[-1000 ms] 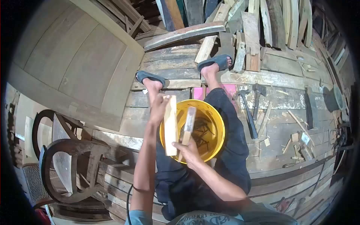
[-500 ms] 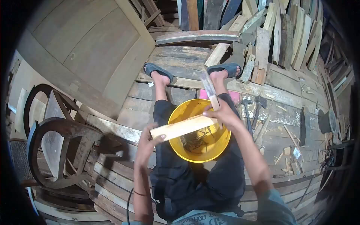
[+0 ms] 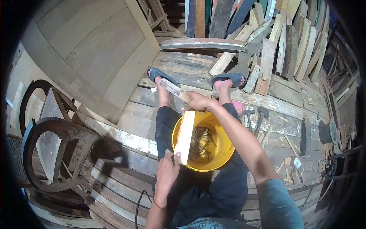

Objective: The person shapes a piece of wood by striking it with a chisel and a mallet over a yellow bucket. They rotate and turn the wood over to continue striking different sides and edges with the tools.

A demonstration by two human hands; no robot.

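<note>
My left hand point(image 3: 167, 171) is closed on the lower end of a pale wooden strip point(image 3: 186, 133), thumb on its face. The strip stands lengthwise over the left side of a yellow bucket point(image 3: 219, 166). My right hand point(image 3: 198, 101), at the strip's far end, is closed around a flat, narrow piece point(image 3: 171, 87), greyish with a pale end by the fingers; I cannot tell whether it is a blade or a slat. Dark, thin, nail-like pieces point(image 3: 204, 143) lie in the bucket, which sits between my legs.
A hammer point(image 3: 248, 114) and a hatchet point(image 3: 263, 112) lie on the plank floor to the right, near wood scraps point(image 3: 291, 171). Boards point(image 3: 267, 65) lean at the back right. A large wooden panel point(image 3: 95, 45) and a curved wooden frame point(image 3: 57, 128) stand left.
The pale strip has swung from nearly crosswise to lengthwise over the bucket. My left hand has come nearer my body; my right hand has moved forward and left, its flat piece now pointing left.
</note>
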